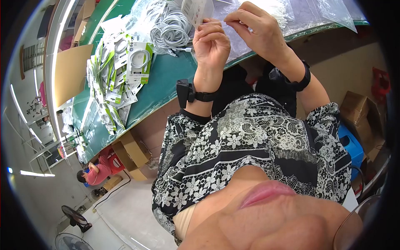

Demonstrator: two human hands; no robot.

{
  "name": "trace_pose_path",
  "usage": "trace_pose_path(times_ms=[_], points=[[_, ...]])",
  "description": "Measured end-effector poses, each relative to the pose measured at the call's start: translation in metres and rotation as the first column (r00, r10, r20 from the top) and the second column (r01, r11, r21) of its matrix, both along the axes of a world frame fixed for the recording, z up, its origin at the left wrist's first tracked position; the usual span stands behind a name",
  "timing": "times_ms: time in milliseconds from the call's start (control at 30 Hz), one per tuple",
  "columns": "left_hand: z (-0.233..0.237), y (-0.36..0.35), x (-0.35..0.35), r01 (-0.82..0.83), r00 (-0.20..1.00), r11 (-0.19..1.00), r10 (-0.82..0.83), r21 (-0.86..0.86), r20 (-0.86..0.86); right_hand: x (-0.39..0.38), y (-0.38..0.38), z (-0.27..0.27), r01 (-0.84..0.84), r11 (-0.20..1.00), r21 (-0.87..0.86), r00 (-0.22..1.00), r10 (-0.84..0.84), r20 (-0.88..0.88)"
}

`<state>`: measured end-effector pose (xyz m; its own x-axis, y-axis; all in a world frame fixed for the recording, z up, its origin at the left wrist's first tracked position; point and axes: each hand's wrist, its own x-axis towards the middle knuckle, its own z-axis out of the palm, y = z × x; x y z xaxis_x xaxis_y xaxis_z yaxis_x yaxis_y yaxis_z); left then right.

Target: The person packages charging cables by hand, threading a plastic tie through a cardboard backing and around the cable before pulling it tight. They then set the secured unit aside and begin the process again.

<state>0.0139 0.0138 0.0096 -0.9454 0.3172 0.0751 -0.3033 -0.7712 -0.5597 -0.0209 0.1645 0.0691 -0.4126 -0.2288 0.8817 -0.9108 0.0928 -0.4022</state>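
My left hand [211, 43] is raised over the table edge, fingers curled and closed at the lower edge of a white packaging card [196, 11]. A thin white plastic strip [214, 22] runs from the card to my right hand [259, 26], which pinches its other end between thumb and fingertips. Just left of my left hand lie several coiled white cables [170, 33] in clear plastic. Farther left is a heap of white and green carded cable packs [118, 79]. Beyond my right hand lies a bunch of thin white strips [277, 12].
A green-topped table [166, 81] runs across the front and left. Clear plastic bags [337, 12] lie at the far right. Cardboard boxes [131, 152] stand below the table, with more boxes [360, 112] and a blue stool [351, 143] to the right. Another person [99, 171] sits at the left.
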Motion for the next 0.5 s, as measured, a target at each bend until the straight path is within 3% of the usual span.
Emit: trace_pose_path(times_ms=[33, 133, 167, 233, 267, 367, 400, 500], points=[[-0.002, 0.0, 0.0, -0.006, 1.0, 1.0, 0.006, -0.01, -0.015, 0.005, 0.003, 0.006, 0.036, 0.987, 0.154, 0.988, -0.058, 0.144], [-0.007, 0.003, 0.001, -0.019, 0.999, 0.999, 0.017, -0.026, -0.05, 0.005, 0.002, -0.002, -0.02, 0.983, 0.18, 0.979, -0.018, 0.205], [-0.006, 0.007, 0.003, -0.08, 0.996, 0.973, 0.072, -0.216, -0.048, 0.004, 0.001, -0.006, -0.047, 0.98, 0.194, 0.972, 0.0, 0.235], [-0.004, 0.016, 0.005, -0.194, 0.98, 0.808, 0.18, -0.556, -0.08, -0.001, -0.003, -0.021, -0.071, 0.985, 0.159, 0.958, 0.023, 0.285], [-0.006, 0.017, 0.006, -0.201, 0.979, 0.815, 0.184, -0.544, -0.087, -0.005, -0.005, -0.03, -0.095, 0.988, 0.121, 0.94, 0.049, 0.337], [-0.018, 0.02, 0.008, -0.139, 0.982, 0.663, 0.189, -0.736, -0.015, -0.013, 0.003, -0.047, -0.101, 0.989, 0.106, 0.924, 0.054, 0.379], [-0.022, 0.022, 0.008, -0.151, 0.98, 0.678, 0.198, -0.719, -0.019, -0.014, 0.008, -0.052, -0.085, 0.991, 0.102, 0.921, 0.039, 0.387], [-0.031, 0.023, 0.01, -0.168, 0.981, 0.55, 0.174, -0.818, -0.084, -0.01, 0.018, -0.063, -0.035, 0.991, 0.13, 0.906, -0.023, 0.423]])
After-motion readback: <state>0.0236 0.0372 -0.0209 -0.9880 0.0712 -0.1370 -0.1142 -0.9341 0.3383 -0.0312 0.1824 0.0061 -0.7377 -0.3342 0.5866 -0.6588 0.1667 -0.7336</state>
